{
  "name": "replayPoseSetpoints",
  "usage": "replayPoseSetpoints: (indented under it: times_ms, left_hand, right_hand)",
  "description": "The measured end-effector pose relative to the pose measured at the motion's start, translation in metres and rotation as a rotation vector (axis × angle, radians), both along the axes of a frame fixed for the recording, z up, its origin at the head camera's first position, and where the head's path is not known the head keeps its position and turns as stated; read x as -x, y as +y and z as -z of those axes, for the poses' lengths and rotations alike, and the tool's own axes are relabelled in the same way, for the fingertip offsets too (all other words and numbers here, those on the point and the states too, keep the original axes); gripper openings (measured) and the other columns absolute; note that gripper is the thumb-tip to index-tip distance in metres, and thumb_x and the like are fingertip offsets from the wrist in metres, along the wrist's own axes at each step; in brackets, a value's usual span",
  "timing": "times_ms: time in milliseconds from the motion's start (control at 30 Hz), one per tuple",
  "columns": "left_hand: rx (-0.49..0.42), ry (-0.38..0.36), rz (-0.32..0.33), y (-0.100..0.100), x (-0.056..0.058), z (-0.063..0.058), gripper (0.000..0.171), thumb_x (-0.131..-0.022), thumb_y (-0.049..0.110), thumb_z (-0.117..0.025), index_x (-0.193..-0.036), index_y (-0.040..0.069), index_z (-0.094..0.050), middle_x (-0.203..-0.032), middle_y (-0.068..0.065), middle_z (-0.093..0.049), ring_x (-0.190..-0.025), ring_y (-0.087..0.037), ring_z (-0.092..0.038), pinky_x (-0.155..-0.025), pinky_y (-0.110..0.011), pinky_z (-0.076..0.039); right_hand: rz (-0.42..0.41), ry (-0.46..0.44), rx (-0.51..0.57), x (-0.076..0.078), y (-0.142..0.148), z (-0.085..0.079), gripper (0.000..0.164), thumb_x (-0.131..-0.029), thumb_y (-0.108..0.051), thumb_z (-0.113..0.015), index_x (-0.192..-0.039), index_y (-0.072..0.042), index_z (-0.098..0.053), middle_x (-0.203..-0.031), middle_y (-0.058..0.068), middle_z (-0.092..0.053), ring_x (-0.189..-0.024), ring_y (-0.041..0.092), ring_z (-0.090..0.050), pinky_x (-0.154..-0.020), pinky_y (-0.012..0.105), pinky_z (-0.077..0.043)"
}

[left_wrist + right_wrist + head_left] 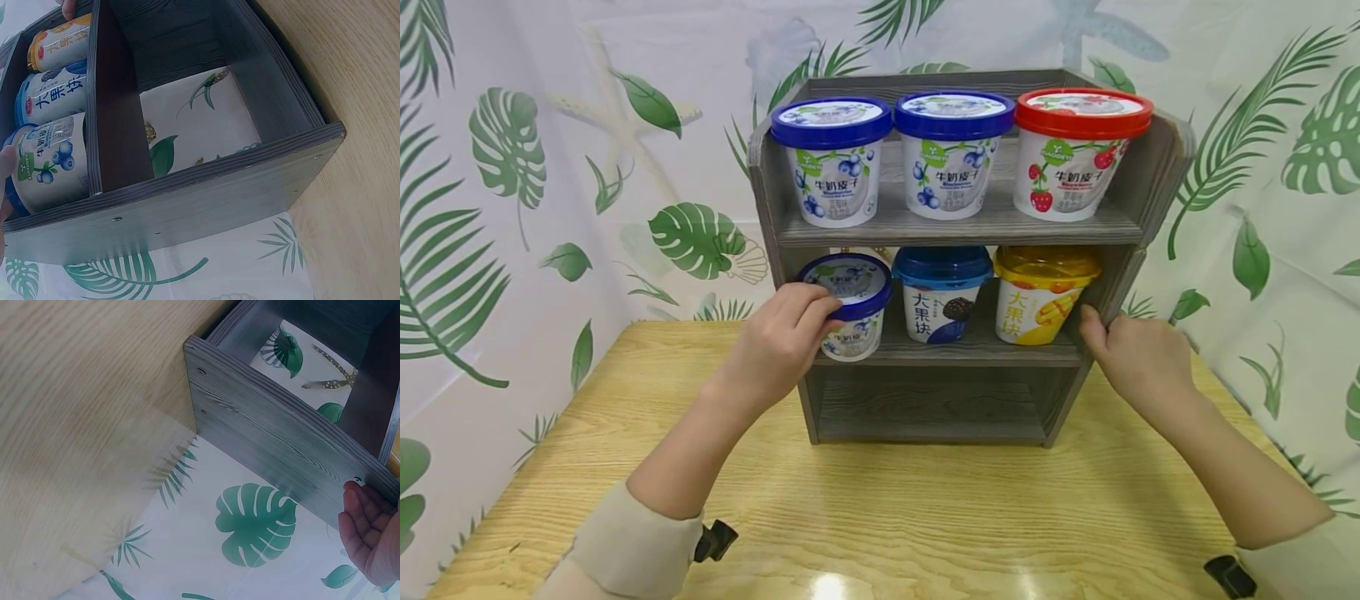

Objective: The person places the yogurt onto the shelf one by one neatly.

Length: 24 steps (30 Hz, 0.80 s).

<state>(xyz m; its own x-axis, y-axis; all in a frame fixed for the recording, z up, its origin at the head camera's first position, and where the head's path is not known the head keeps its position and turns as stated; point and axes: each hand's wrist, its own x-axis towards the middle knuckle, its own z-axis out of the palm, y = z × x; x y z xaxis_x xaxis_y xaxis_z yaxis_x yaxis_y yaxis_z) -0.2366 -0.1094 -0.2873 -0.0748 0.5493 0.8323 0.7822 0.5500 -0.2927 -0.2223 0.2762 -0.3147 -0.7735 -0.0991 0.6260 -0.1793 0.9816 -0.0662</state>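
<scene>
My left hand (782, 337) grips a small tub with a blue lid and a blueberry print (857, 333) at the left end of the middle shelf. In the head view the tub leans forward slightly over the shelf's front edge. The left wrist view has this blueberry tub (53, 162) beside the side wall, with fingertips at its lid. At the opposite side, my right hand (1138, 354) holds the grey wooden rack (1116, 287) by its side panel. Its thumb lies at the front edge, and the curled fingers (359, 519) are against the outer face.
Next to the gripped tub stand a blue-lidded cup (943, 300) and a yellow-lidded cup (1045, 300). Two blueberry tubs (835, 167) and a red-lidded strawberry tub (1075, 162) stand on the top shelf. Leaf-print cloth (550, 208) hangs behind the wooden table (925, 517).
</scene>
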Motion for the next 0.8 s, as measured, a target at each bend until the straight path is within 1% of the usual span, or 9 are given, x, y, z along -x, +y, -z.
replayPoseSetpoints:
  times_ms: [133,233,367,533,667,800]
  left_hand:
    - [-0.006,0.016,-0.012,0.0017,0.0011,0.0008,0.018,-0.093,0.01,-0.06,-0.092,-0.007,-0.062,-0.089,-0.017,-0.06,-0.08,-0.03,-0.059,-0.074,-0.037,-0.055]
    - [-0.015,0.054,-0.014,0.0025,0.003,0.002,0.018,-0.092,0.011,-0.061,-0.091,-0.007,-0.063,-0.088,-0.017,-0.062,-0.079,-0.03,-0.06,-0.073,-0.037,-0.054]
    - [-0.044,0.093,-0.007,0.0019,0.005,0.0042,0.017,-0.091,0.011,-0.062,-0.09,-0.006,-0.065,-0.086,-0.016,-0.063,-0.078,-0.03,-0.06,-0.072,-0.038,-0.053]
    - [-0.065,0.073,-0.009,0.0012,0.0043,0.005,0.018,-0.092,0.012,-0.061,-0.09,-0.005,-0.065,-0.086,-0.015,-0.061,-0.078,-0.029,-0.058,-0.07,-0.036,-0.053]
    - [-0.066,0.053,-0.026,0.0013,0.0027,0.0041,0.018,-0.092,0.014,-0.061,-0.09,-0.004,-0.066,-0.087,-0.014,-0.061,-0.078,-0.028,-0.057,-0.071,-0.034,-0.052]
    - [-0.06,0.038,-0.035,0.0018,0.0021,0.003,0.016,-0.089,0.012,-0.065,-0.09,-0.003,-0.066,-0.087,-0.014,-0.061,-0.077,-0.028,-0.057,-0.07,-0.035,-0.053]
  right_hand:
    - [0.008,-0.019,0.007,-0.0004,0.0002,-0.0007,0.058,-0.096,-0.032,-0.039,-0.044,-0.007,-0.035,-0.041,0.017,-0.042,-0.036,0.041,-0.042,-0.029,0.046,-0.027]
    - [0.01,-0.022,0.007,-0.0003,0.0001,-0.0004,0.057,-0.096,-0.032,-0.04,-0.044,-0.007,-0.035,-0.041,0.018,-0.043,-0.036,0.041,-0.042,-0.03,0.046,-0.027]
    - [-0.001,0.001,-0.001,0.0002,-0.0005,0.0,0.057,-0.096,-0.032,-0.04,-0.044,-0.007,-0.035,-0.041,0.018,-0.042,-0.036,0.041,-0.041,-0.029,0.046,-0.026]
    - [-0.003,0.016,0.003,-0.0001,-0.0014,-0.0003,0.058,-0.095,-0.031,-0.04,-0.043,-0.006,-0.035,-0.041,0.019,-0.043,-0.035,0.041,-0.041,-0.03,0.047,-0.026]
    - [0.005,-0.002,0.008,-0.0007,-0.0016,-0.001,0.059,-0.095,-0.031,-0.041,-0.042,-0.006,-0.035,-0.041,0.02,-0.044,-0.036,0.041,-0.041,-0.03,0.047,-0.027]
    - [0.011,-0.022,0.009,-0.0011,-0.0012,-0.001,0.059,-0.096,-0.031,-0.04,-0.042,-0.006,-0.035,-0.041,0.019,-0.043,-0.036,0.041,-0.042,-0.03,0.047,-0.027]
